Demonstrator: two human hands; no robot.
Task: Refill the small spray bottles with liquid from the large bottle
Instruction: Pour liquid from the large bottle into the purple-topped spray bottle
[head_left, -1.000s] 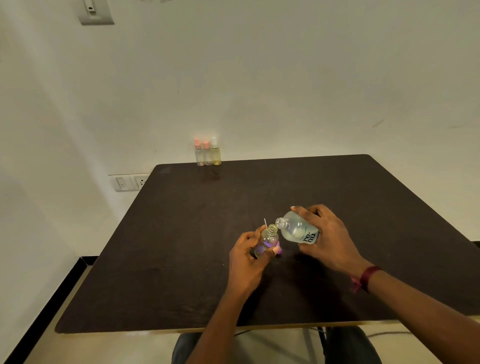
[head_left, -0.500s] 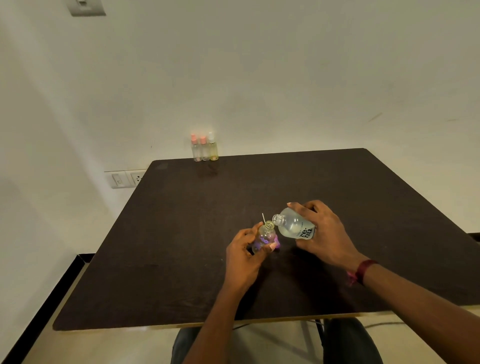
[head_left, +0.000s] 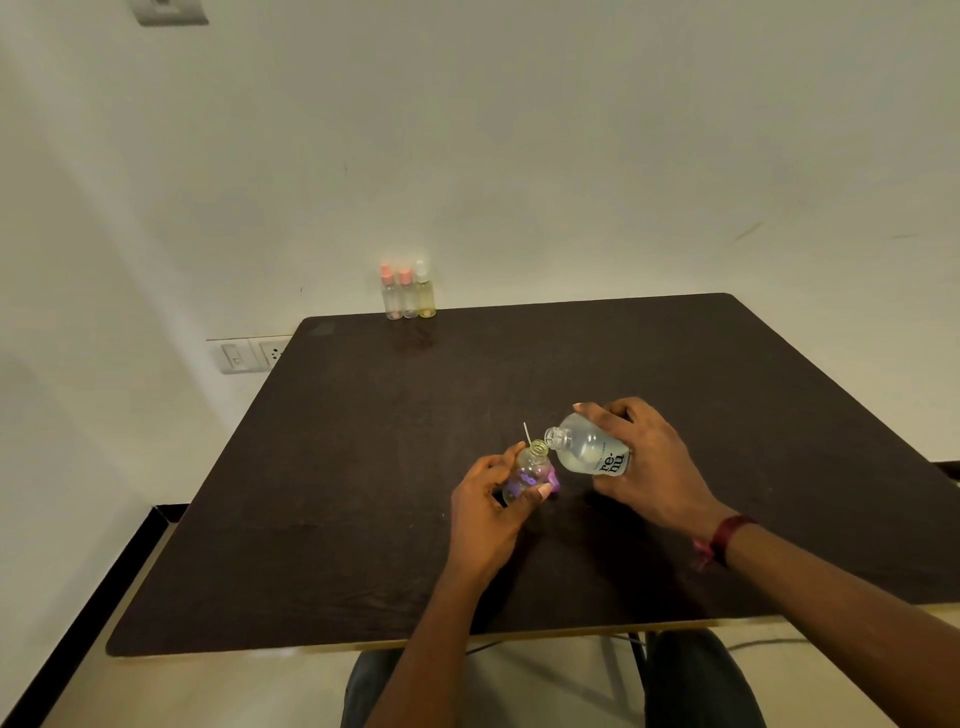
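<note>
My right hand (head_left: 647, 470) grips the large clear bottle (head_left: 589, 451), tilted to the left with its open neck over the mouth of a small uncapped spray bottle (head_left: 531, 469). My left hand (head_left: 491, 512) holds that small bottle, which has a purple tint near its base. A thin white tube (head_left: 527, 432) sticks up behind the small bottle's mouth. Three more small spray bottles (head_left: 408, 291) stand in a row at the table's far edge, two with pink caps and one with a clear cap.
The dark brown table (head_left: 363, 467) reaches to a white wall. A wall socket (head_left: 249, 354) sits left of the table's far corner. My knees show below the near edge.
The large bottle's neck has stayed at the small bottle's mouth. The camera view shifted slightly; both hands hold the same grips.
</note>
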